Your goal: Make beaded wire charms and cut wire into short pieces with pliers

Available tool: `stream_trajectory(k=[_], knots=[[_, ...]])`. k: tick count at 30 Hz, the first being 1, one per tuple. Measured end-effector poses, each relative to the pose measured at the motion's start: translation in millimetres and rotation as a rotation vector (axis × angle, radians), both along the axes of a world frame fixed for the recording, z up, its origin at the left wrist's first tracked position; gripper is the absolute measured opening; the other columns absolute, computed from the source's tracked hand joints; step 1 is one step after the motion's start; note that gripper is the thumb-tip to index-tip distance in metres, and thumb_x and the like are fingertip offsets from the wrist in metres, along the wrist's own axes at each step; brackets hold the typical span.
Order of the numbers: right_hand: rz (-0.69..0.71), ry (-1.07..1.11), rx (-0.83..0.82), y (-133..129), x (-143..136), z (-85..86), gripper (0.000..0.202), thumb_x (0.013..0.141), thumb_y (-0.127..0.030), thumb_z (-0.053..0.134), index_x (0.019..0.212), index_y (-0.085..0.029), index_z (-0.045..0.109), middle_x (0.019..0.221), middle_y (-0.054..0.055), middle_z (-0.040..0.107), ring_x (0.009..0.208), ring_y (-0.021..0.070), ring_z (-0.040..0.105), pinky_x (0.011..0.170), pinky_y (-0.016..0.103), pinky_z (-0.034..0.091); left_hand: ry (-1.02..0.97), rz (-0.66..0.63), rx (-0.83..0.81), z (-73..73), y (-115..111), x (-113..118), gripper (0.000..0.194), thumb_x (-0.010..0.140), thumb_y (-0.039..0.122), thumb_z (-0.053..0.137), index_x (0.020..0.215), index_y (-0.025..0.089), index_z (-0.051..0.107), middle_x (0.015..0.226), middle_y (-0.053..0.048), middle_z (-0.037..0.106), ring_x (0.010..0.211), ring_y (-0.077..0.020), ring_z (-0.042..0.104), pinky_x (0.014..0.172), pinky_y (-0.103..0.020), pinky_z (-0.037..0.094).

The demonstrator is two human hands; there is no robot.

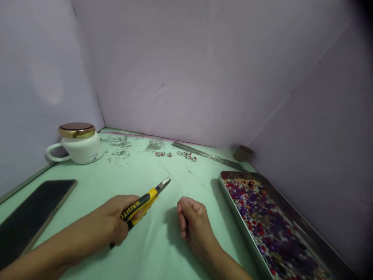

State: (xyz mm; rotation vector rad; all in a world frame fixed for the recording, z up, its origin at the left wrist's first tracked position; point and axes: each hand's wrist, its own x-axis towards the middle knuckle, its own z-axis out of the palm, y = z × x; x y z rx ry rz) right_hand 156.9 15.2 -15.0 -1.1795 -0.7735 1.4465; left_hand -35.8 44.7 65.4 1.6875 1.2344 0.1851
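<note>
My left hand is wrapped round the yellow and black handles of a pair of pliers. Their metal jaws point up and to the right, over the green tabletop. To the right of them, my right hand pinches thin wire between thumb and forefinger. Its fine ends fan out up and to the left, close to the plier jaws but seemingly apart from them. Another thin wire lies on the table just beyond my right hand.
A metal tray of mixed beads stands at right. Behind lie a bundle of wires, beaded pieces, wire scraps and a brown roll. A lidded white mug and a dark phone are at left.
</note>
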Motion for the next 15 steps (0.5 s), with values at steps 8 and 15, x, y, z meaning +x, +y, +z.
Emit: stream_trajectory(k=[8,15], knots=[[0.039,-0.022,0.030,0.7,0.0,0.7,0.037,0.072,-0.049,0.057,0.057,-0.015,0.051,0.031,-0.009,0.039,0.024,0.0032,0.029,0.025,0.013,0.019,-0.076,-0.041,0.011,-1.2,1.4,6.7,0.021,0.046,0.008,0.036,0.063,0.020,0.036,0.060,0.005,0.036,0.057,-0.0124,0.035,0.049,-0.024,0.027],[0.055,-0.078,0.012,-2.7,-0.2,3.1,0.040,0.070,-0.051,0.058,0.054,-0.016,0.050,0.030,-0.009,0.039,0.023,0.0027,0.028,0.025,0.014,0.018,-0.158,0.409,-0.039,-4.8,32.0,-26.6,0.033,0.047,0.011,0.039,0.079,0.019,0.041,0.075,-0.001,0.050,0.072,-0.0190,0.049,0.056,-0.027,0.036]])
